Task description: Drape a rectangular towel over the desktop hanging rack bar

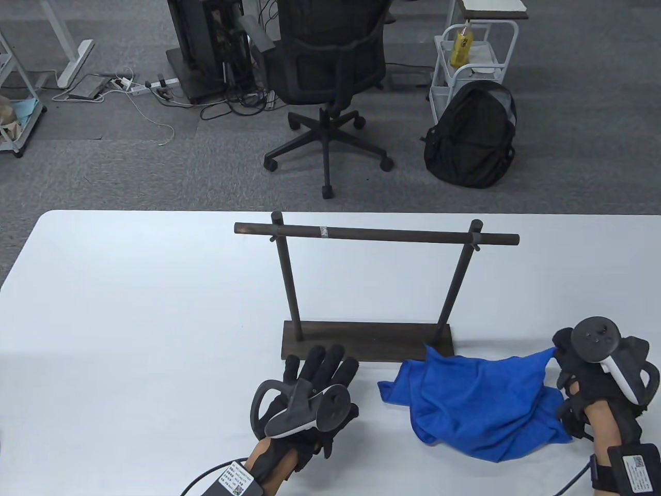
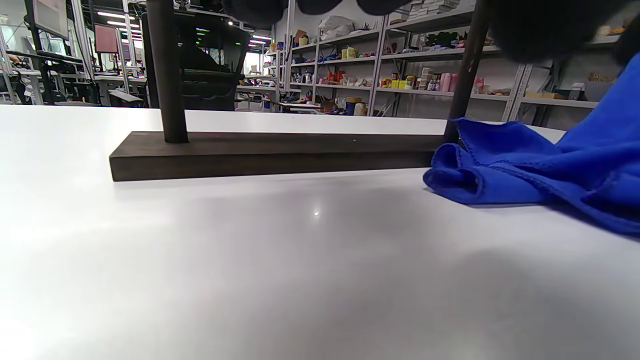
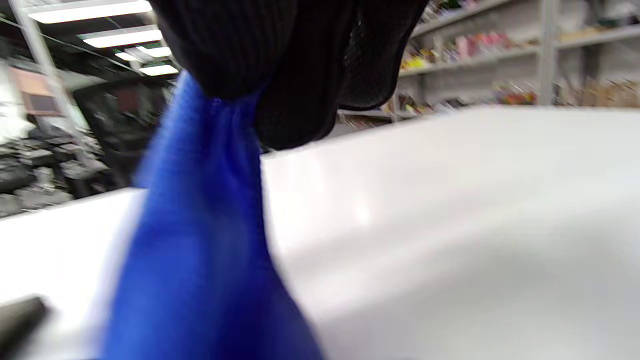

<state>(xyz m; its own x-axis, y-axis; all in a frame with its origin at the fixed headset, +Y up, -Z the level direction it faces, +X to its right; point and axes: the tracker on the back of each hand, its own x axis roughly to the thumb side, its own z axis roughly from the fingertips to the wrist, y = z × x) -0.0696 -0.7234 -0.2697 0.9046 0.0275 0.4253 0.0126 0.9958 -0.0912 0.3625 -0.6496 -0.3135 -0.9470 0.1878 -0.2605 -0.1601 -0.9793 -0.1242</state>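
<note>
A blue towel (image 1: 480,400) lies crumpled on the white table, just in front of the right end of the dark wooden rack's base (image 1: 361,338). The rack's bar (image 1: 377,235) is bare. My right hand (image 1: 563,356) pinches a corner of the towel and lifts it off the table; the right wrist view shows the cloth (image 3: 200,240) hanging from my fingers (image 3: 260,55). My left hand (image 1: 323,369) rests flat with fingers spread in front of the base's left end, holding nothing. The left wrist view shows the base (image 2: 270,152) and towel (image 2: 540,165).
The white table (image 1: 129,310) reaches left and right of the rack. Beyond its far edge stand an office chair (image 1: 330,77), a black backpack (image 1: 472,137) and a white cart (image 1: 477,51) on the carpet.
</note>
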